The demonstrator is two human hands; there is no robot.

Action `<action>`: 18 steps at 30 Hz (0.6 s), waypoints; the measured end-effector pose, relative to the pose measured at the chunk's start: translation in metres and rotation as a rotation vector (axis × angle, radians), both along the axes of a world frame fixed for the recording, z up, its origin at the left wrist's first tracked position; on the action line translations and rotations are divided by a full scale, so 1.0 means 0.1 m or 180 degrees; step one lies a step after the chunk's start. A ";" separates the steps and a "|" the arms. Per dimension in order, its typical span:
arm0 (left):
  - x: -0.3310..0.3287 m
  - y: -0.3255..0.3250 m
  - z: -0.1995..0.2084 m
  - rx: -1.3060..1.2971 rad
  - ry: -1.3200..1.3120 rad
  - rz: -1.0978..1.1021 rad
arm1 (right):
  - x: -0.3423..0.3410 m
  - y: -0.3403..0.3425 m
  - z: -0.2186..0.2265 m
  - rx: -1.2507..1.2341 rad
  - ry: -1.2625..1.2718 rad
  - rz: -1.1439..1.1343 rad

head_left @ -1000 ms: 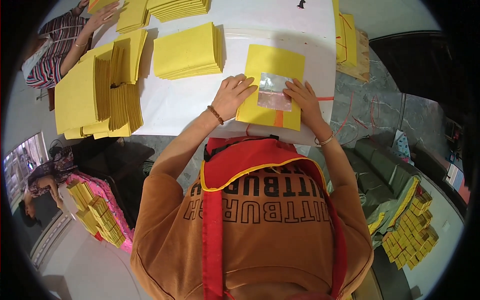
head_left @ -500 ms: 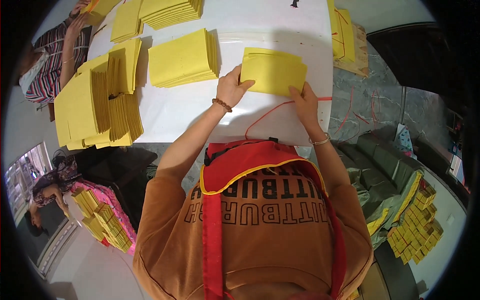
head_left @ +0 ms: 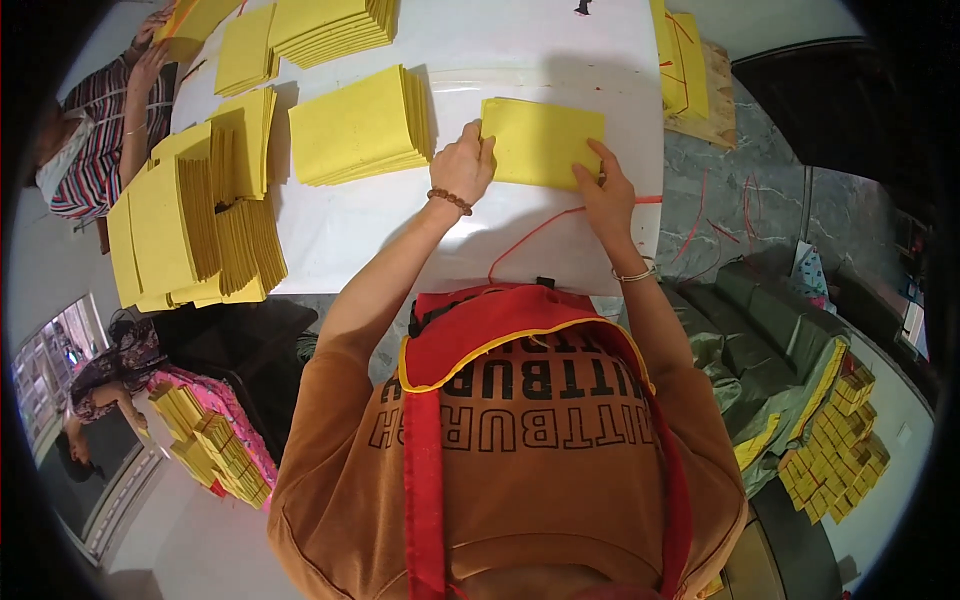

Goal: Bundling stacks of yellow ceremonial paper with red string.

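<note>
A small stack of yellow paper lies on the white-covered table in front of me, its edges nearly even. My left hand is closed at the stack's left edge, with a brown bead bracelet on that wrist. At the lower right corner, my right hand grips the paper, thumb toward the near edge and fingers at the right side. A red string runs over the table between my forearms, its right end passing by my right wrist. Another yellow paper stack, slightly fanned, sits just left of my left hand.
Upright yellow paper bundles crowd the table's left edge, and more stacks lie at the far side. Another person's hands hold yellow paper at the far left. A red-tied bundle rests on a board beyond the table's right edge.
The stack's sheets, uneven before, now line up more closely. My left thumb has slid off the top to the left edge; my right fingers have shifted up along the right side.
</note>
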State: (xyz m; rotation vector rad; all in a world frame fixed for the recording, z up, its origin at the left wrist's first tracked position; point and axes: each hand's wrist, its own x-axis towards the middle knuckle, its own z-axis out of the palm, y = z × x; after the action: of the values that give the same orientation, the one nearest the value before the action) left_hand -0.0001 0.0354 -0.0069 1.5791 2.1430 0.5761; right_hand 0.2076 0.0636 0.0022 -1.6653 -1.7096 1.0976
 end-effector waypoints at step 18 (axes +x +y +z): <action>-0.02 0.40 0.08 -0.0270 0.0182 0.0294 | -0.04 -0.03 -0.03 0.0328 -0.0372 -0.0025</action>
State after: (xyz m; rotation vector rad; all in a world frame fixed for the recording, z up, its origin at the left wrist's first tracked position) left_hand -0.0024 0.0756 0.0008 1.4749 2.2613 0.4673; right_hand 0.2037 0.0602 -0.0006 -1.6993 -1.7986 0.9085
